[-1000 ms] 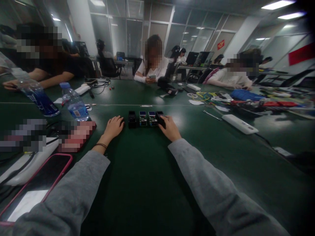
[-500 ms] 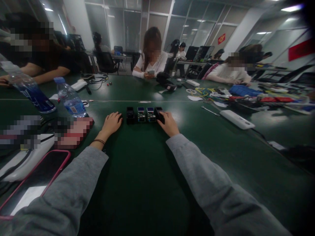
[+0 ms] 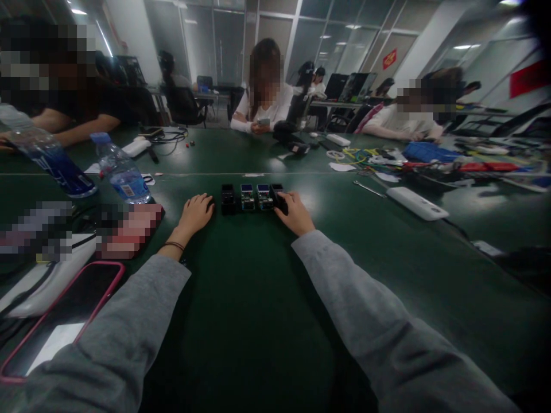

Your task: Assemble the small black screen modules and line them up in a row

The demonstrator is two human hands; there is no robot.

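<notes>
Several small devices stand in a row on the green table (image 3: pixel 241 298). The leftmost is a black box (image 3: pixel 228 199). Beside it are two bare circuit boards, a left board (image 3: pixel 247 198) and a right board (image 3: pixel 265 198), each with a small screen on its upper part. At the right end, my right hand (image 3: pixel 297 213) has thumb and fingers around another small black box (image 3: pixel 278 189), partly covered by the hand. My left hand (image 3: pixel 196 212) rests palm down on the table just left of the row, fingers stretched out, holding nothing.
Left of my arm are a pink-edged phone (image 3: pixel 73 310), a white case (image 3: pixel 30 292) and two bottles, the nearer a clear water bottle (image 3: pixel 124 175). To the right lie a wrench (image 3: pixel 369 189), a white power strip (image 3: pixel 417 203) and tangled cables (image 3: pixel 361 156). Other people sit across.
The camera view has shifted slightly. Both hands keep nearly the same pose beside the row, and the devices show hardly any movement.
</notes>
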